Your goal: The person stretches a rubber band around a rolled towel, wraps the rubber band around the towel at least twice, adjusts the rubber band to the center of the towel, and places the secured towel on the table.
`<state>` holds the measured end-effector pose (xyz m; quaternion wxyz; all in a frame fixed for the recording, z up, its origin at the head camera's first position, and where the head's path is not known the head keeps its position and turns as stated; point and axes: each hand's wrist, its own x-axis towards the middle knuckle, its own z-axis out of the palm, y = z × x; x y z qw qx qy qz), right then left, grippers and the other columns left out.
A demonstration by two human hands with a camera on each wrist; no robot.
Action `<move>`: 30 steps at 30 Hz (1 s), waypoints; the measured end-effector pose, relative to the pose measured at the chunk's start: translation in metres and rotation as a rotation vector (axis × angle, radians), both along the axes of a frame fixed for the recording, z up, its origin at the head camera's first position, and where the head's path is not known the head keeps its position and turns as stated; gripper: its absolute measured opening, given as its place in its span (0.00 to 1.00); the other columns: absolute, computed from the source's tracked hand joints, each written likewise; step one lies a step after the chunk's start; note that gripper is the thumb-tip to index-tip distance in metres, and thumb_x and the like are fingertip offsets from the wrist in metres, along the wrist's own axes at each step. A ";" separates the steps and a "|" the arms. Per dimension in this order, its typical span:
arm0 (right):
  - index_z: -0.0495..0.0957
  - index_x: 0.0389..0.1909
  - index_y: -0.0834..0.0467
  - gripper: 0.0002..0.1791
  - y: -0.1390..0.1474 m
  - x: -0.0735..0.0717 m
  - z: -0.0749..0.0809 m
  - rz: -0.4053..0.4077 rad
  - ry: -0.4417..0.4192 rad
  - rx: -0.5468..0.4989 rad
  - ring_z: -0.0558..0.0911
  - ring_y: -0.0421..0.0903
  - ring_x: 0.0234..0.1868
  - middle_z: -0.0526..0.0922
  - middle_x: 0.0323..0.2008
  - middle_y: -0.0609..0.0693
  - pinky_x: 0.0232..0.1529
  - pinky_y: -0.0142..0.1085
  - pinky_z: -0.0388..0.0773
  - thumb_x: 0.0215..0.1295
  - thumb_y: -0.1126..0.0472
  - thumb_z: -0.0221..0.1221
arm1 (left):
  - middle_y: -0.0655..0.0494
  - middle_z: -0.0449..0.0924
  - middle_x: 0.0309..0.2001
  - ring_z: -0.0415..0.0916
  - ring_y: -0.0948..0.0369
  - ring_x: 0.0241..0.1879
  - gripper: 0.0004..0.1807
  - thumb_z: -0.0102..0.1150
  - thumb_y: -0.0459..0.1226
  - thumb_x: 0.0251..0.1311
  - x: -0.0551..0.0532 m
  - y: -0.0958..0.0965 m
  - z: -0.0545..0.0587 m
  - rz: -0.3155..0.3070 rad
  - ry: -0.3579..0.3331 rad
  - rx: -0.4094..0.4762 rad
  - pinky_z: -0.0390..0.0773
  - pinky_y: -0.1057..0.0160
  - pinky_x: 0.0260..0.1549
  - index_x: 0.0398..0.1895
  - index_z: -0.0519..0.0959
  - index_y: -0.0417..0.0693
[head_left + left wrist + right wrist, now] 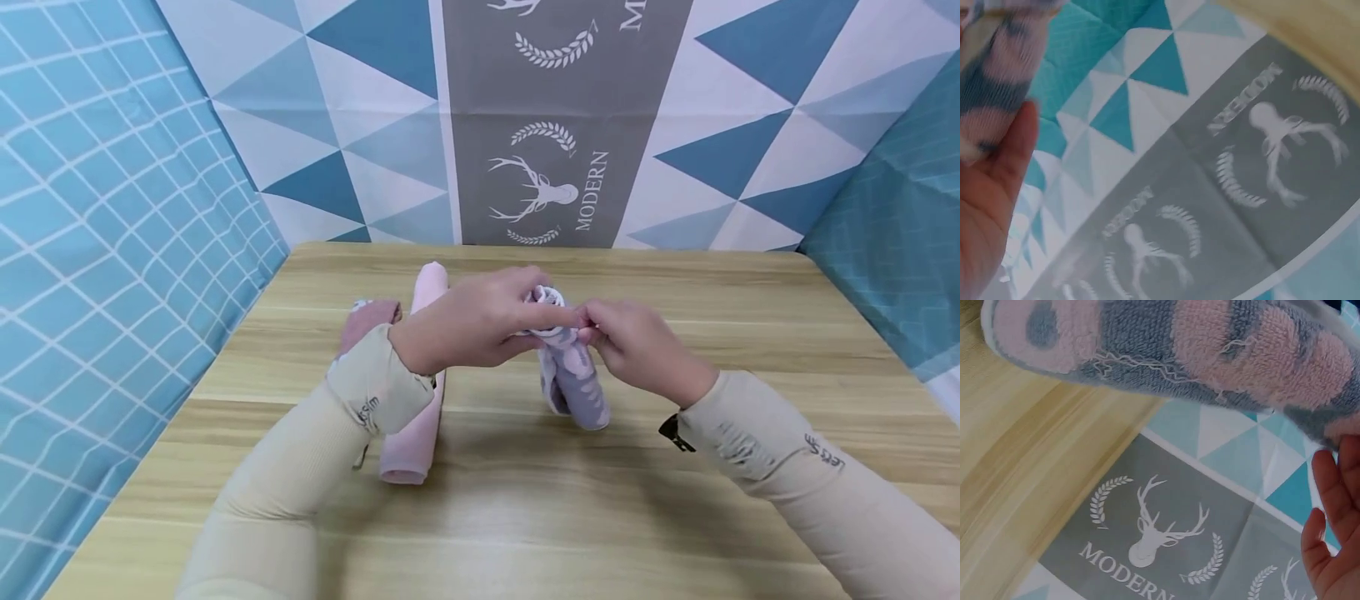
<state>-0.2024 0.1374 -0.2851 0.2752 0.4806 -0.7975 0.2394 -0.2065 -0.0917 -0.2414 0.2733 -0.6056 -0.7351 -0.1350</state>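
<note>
A rolled towel (576, 385) with a grey and pink pattern is held up at a tilt over the table. My left hand (480, 321) grips its upper rolled end, the thumb and forefinger around it. Beside that end, my right hand (637, 343) pinches the towel's edge between thumb and fingers. In the right wrist view the terry towel (1210, 347) shows loose white threads, and fingers (1329, 481) hold its corner. Only part of the left hand (988, 194) and of the towel (1007, 69) appears in the left wrist view.
A pale pink rolled towel (408, 450) lies on the wooden table (480, 533) left of the held one. Further left is a darker pink towel (369, 323), partly behind the left sleeve. A patterned cloth backdrop (390, 125) rises behind the table.
</note>
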 end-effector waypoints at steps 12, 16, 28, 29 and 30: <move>0.80 0.28 0.62 0.21 0.002 -0.009 -0.009 0.116 0.376 -0.114 0.73 0.43 0.17 0.76 0.18 0.49 0.19 0.40 0.72 0.76 0.55 0.47 | 0.50 0.79 0.37 0.76 0.58 0.36 0.05 0.62 0.30 0.60 -0.005 0.006 0.004 0.124 -0.276 0.072 0.76 0.66 0.40 0.38 0.80 0.40; 0.84 0.32 0.59 0.15 -0.003 -0.007 -0.006 0.162 0.509 -0.114 0.68 0.41 0.13 0.74 0.15 0.47 0.13 0.35 0.66 0.73 0.58 0.52 | 0.51 0.80 0.35 0.76 0.58 0.34 0.05 0.60 0.30 0.59 -0.002 0.008 0.003 0.195 -0.278 0.086 0.76 0.65 0.37 0.39 0.80 0.41; 0.83 0.35 0.57 0.20 -0.004 -0.003 -0.002 0.110 0.574 0.105 0.64 0.40 0.10 0.70 0.11 0.45 0.13 0.31 0.56 0.76 0.65 0.41 | 0.52 0.84 0.35 0.76 0.60 0.32 0.05 0.60 0.30 0.61 -0.006 0.015 0.003 0.306 -0.704 0.049 0.74 0.69 0.33 0.40 0.81 0.40; 0.83 0.35 0.58 0.20 -0.004 -0.003 -0.003 0.106 0.575 0.110 0.65 0.40 0.10 0.71 0.11 0.45 0.13 0.31 0.56 0.76 0.65 0.41 | 0.52 0.84 0.36 0.76 0.60 0.33 0.06 0.59 0.30 0.61 -0.007 0.015 0.003 0.307 -0.728 0.045 0.74 0.69 0.33 0.40 0.81 0.40; 0.83 0.35 0.58 0.20 -0.005 -0.003 -0.003 0.100 0.577 0.117 0.67 0.40 0.10 0.73 0.12 0.46 0.13 0.31 0.56 0.76 0.65 0.41 | 0.51 0.84 0.36 0.76 0.60 0.33 0.06 0.59 0.29 0.61 -0.008 0.015 0.003 0.309 -0.748 0.040 0.74 0.69 0.33 0.40 0.81 0.40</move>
